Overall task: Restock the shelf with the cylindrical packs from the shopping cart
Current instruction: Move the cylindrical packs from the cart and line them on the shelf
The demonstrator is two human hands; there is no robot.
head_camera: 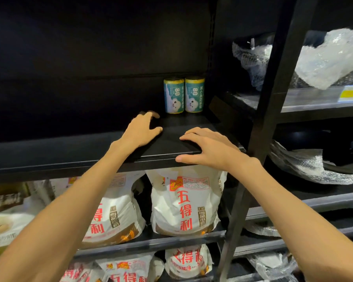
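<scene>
Cylindrical packs stand paired at the shelf back — left hand and right hand loose, empty.

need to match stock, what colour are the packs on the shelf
Teal labels, yellow ends on both cylindrical packs, head view.

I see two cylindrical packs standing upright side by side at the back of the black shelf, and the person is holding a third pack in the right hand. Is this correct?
Not quite. The head view shows the right hand holding nothing; it rests on the front edge of the black shelf. The left hand holds nothing either. The two cylindrical packs do stand upright, side by side, at the back.
</scene>
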